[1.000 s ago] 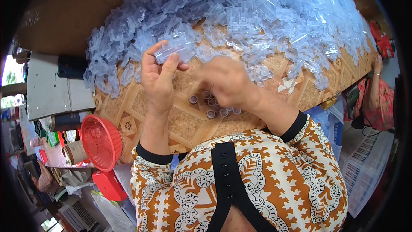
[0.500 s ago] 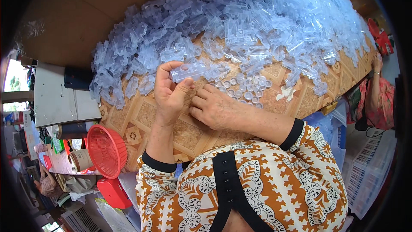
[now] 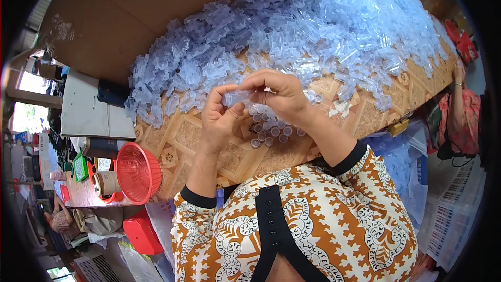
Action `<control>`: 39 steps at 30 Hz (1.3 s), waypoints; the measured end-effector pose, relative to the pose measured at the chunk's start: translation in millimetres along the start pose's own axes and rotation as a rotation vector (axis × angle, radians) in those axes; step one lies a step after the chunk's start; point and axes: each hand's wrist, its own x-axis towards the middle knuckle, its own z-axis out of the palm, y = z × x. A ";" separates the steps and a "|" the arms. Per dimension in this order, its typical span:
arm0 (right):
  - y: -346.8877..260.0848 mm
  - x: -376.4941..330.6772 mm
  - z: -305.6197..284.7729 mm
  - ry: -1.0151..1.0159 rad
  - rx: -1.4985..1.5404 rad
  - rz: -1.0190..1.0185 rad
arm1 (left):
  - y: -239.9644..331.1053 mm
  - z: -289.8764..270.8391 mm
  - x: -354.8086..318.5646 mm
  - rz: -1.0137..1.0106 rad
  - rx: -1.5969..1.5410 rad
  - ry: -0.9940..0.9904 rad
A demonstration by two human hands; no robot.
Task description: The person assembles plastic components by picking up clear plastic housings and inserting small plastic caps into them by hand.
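Between finger and thumb, my left hand [image 3: 222, 115] grips a clear plastic tube-like part [image 3: 238, 97] just above the table. My right hand [image 3: 282, 96] meets the part's right end, its thumb and fingers pinched together. Whatever sits in that pinch is hidden by the fingers. Below the hands, small round clear caps [image 3: 269, 129] lie scattered on the patterned tabletop [image 3: 227, 151]. A large heap of similar clear plastic parts [image 3: 313, 26] spreads across the far side of the table.
A brown cardboard wall [image 3: 156, 0] stands behind the heap. At left are a red plastic basket [image 3: 138, 173], a white box [image 3: 88, 107] and a dark phone-like object [image 3: 114, 93]. White scraps [image 3: 340, 108] lie right of the caps. Another person's arm [image 3: 457, 89] rests at the far right edge.
My right hand has risen from the table by the caps to the right end of the held part. The caps have spread nearer to me. My view has shifted slightly.
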 end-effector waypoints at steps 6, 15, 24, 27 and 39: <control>4.2 -2.3 -1.7 -0.131 0.148 0.164 | 11.7 19.6 -28.9 -0.079 0.025 0.109; 8.1 -11.6 2.8 -0.122 0.515 0.319 | 25.6 38.3 -47.5 -0.032 -0.105 0.129; -3.8 -16.8 -0.7 -0.247 0.536 0.480 | 28.3 39.4 -63.0 -0.112 -0.026 0.095; -1.9 -16.1 -1.1 -0.281 0.582 0.559 | 28.7 40.8 -64.9 -0.013 0.266 0.092; -28.7 -42.0 -6.6 -0.274 0.770 0.556 | 55.1 72.8 -69.5 0.235 0.724 0.067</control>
